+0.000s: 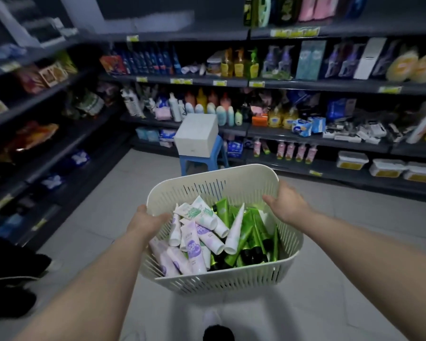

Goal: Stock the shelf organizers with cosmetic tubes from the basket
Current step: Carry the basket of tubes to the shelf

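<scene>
Closest to us, both bare forearms reach forward and we have the cream slotted basket [219,279] up off the pale tiled floor [89,230], held between our hands. Our left hand [148,221] grips the left rim, thumb hooked over to the inside; the fingers on the outer wall are hidden. Our right hand [287,205] clamps the right rim the same way, thumb inside, fingers curled out of sight behind the wall.

Inside the basket the stock lies in a loose heap: white and lilac tubes [194,247] piled on the left, green tubes [251,232] with dark caps on the right, the two lots overlapping in the middle.

Beyond the basket stands a blue stool [202,161] with a white box [197,135] sitting on top of it. Behind that, dark shelves [231,82] run along the back and down the left side, packed with bottles [207,107] and packets, blurred.
</scene>
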{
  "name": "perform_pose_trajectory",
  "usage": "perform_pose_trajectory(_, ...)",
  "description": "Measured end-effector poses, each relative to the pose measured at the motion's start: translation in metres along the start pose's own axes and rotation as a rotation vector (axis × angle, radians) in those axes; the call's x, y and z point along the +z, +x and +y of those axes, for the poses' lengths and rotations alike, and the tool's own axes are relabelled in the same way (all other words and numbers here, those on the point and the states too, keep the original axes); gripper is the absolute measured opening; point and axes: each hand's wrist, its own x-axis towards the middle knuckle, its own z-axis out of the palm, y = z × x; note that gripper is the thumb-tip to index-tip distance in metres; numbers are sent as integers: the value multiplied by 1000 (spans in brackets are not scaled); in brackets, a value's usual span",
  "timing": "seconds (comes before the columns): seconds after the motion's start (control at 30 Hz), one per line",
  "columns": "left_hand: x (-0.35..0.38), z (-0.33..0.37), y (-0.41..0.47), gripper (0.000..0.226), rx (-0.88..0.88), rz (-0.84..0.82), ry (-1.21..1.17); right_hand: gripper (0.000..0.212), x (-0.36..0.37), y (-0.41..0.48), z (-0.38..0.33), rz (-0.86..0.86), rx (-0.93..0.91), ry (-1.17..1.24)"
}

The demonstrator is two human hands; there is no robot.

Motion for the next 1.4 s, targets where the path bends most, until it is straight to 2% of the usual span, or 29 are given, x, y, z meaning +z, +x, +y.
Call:
perform_pose_trajectory(0.2, -38, 50, 119, 50, -56, -9, -24, 51, 25, 119, -82, -56, -5, 20)
perform_pose_trajectory(0.3, -53, 79, 176, 65, -64, 9, -23, 47, 28, 175, -120, -55, -28, 33)
perform_pose_trajectory(0.37, -59, 99, 215, 64, -70, 22, -4, 47, 28, 215, -142, -51, -60, 26)
perform_pose_trajectory(0.7, -37, 226, 409, 64, -99, 66, -73, 53, 22, 447, -222, -144, -128, -42)
perform_pose_trajectory(0.83, -26, 273, 471, 67, -93, 37, -76, 56, 5, 517, -246, -145, -93, -24)
perform_pose_trajectory(1.0, -8, 327, 554, 57, -53, -11, -125, 59, -5, 591, -259, -111, -30, -21)
perform_pose_trajectory(1.27, 29, 386, 692, 50, 47, -135, -2, 63, 22, 677, -271, -109, 170, 31)
perform_pose_trajectory(1.4, 40, 405, 736, 52, 88, -197, 42, 57, 36, 702, -282, -89, 262, 41)
